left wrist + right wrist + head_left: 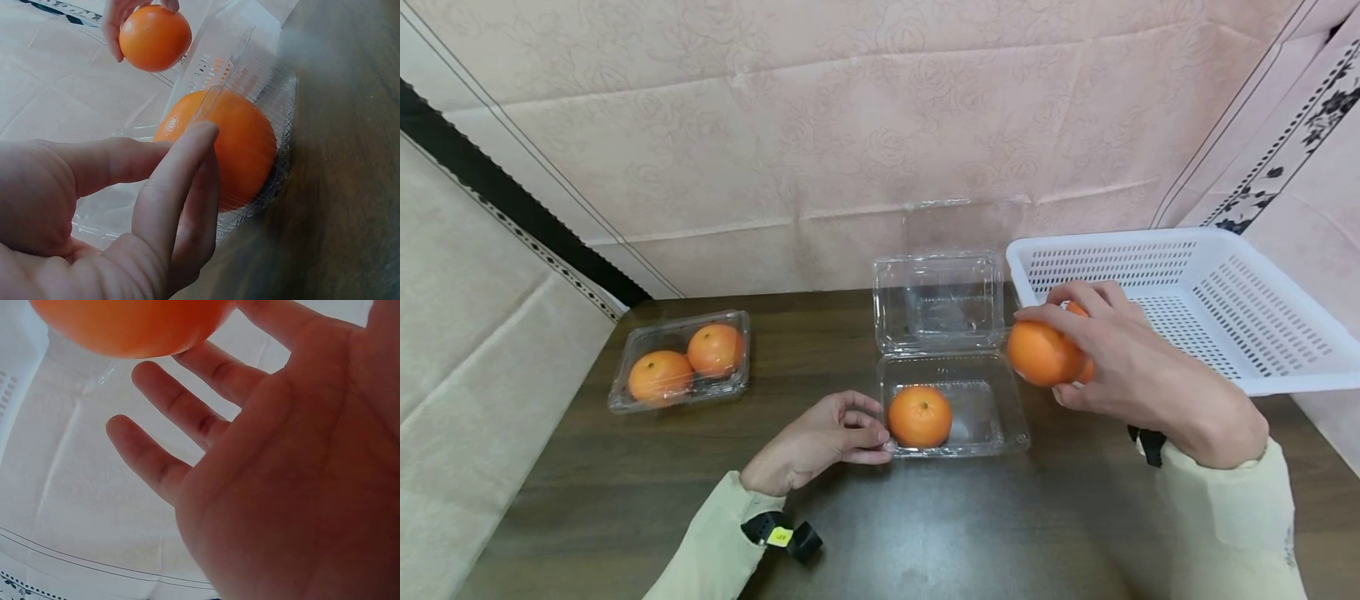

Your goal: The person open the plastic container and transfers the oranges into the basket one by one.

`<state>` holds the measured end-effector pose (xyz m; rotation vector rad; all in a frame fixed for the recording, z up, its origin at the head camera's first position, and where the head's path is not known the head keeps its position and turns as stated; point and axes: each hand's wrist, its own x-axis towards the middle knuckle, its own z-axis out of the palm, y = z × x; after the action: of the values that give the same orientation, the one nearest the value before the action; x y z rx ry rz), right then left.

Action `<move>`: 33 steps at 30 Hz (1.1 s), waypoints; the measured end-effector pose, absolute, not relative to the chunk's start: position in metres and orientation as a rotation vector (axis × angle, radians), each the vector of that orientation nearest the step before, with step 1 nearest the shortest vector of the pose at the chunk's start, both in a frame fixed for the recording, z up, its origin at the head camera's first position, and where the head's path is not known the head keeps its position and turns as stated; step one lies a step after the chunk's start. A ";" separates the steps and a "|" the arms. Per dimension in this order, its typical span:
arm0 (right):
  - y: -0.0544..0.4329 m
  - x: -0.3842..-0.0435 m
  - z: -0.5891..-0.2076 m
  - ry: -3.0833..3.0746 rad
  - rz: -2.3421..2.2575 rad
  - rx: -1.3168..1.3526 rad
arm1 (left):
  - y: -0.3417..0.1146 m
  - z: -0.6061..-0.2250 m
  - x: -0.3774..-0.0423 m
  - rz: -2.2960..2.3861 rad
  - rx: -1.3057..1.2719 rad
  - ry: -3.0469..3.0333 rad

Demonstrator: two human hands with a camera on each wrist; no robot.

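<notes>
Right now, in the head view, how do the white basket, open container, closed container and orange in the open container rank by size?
1. White basket
2. Open container, lid included
3. Closed container
4. Orange in the open container

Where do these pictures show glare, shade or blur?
Head view: a pale sheen on the table, glints along the open clear box; left wrist view: a hazy patch veiling the table at upper right; right wrist view: the right hand dim against paler cloth.
</notes>
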<state>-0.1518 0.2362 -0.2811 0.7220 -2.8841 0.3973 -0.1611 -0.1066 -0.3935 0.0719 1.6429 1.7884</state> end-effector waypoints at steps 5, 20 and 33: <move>0.240 -0.151 -0.282 -2.860 0.427 0.731 | -0.106 -0.394 -0.161 1.798 0.070 1.635; 0.248 -0.151 -0.281 -2.864 0.439 0.673 | -0.106 -0.394 -0.161 1.787 0.088 1.657; 0.256 -0.154 -0.281 -2.895 0.450 0.635 | -0.107 -0.394 -0.160 1.783 0.081 1.666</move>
<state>-0.1537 0.2555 -0.2813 0.6350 -2.8951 0.4500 -0.1604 -0.1070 -0.3942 0.0811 1.6660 1.7831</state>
